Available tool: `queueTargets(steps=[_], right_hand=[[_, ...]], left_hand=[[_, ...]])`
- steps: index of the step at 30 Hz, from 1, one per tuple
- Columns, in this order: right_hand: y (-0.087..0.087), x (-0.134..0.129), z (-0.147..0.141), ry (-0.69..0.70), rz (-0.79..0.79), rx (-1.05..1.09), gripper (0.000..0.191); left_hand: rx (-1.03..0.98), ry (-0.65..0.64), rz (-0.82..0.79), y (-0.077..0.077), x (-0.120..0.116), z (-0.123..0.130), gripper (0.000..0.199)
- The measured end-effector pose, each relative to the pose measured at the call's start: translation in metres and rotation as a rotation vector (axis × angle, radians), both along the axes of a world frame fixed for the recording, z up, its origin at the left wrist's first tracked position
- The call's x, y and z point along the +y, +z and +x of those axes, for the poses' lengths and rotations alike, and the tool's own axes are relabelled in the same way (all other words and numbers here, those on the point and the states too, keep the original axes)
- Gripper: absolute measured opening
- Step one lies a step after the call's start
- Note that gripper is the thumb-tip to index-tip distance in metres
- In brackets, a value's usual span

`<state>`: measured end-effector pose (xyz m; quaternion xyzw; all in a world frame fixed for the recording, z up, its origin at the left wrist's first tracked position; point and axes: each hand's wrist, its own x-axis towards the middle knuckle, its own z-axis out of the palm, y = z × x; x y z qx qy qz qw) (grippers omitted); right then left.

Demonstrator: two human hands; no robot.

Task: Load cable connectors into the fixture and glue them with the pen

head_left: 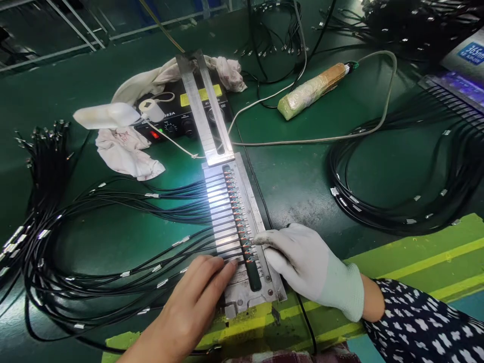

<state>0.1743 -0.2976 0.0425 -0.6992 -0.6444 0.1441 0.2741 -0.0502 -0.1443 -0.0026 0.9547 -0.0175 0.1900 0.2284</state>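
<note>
A metal fixture (258, 209) lies in front of me, with a row of thin black cables (189, 214) entering its slots from the left. Their stripped, coppery ends (239, 218) line up over a dark groove. My left hand (191, 297), bare, has its fingers closed on a black cable at the fixture's near left side. My right hand (312, 262), in a white glove, reaches in from the right, fingertips at the near cable ends. Its thumb and index finger are drawn together; anything between them is hidden. The fixture's slotted metal cover (200, 111) is swung back beyond the far end.
A black control box (177, 128) with white cloths (130, 156) stands behind. A tape-wrapped tool (313, 91) lies at the back right. Coiled cables (336, 191) lie to the right, and a cable bundle (47, 166) to the left. Yellow-green tape (416, 257) edges the table.
</note>
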Motion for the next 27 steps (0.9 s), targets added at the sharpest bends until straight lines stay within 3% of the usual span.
queueTargets(steps=[6, 11, 14, 17, 22, 27], right_hand=[[-0.003, -0.001, 0.000, 0.007, -0.009, -0.002, 0.025], [-0.005, -0.001, 0.000, 0.005, -0.013, 0.014, 0.025], [-0.005, -0.001, 0.001, -0.006, -0.015, 0.011, 0.024], [-0.004, -0.001, 0.000, -0.014, -0.024, 0.014, 0.023], [-0.004, -0.001, 0.000, -0.019, -0.025, 0.015, 0.023], [-0.004, 0.000, 0.000, -0.023, -0.020, 0.015, 0.023]], left_hand=[[-0.048, 0.034, -0.061, -0.003, -0.004, 0.004, 0.053], [-0.014, 0.201, 0.181, -0.001, -0.018, -0.007, 0.047], [0.044, 0.176, 0.228, 0.001, -0.023, -0.012, 0.053], [0.026, 0.156, 0.156, 0.003, -0.017, -0.014, 0.052], [-0.021, 0.254, 0.012, 0.009, 0.004, -0.012, 0.031], [0.037, 0.117, -0.103, 0.013, 0.017, -0.007, 0.041]])
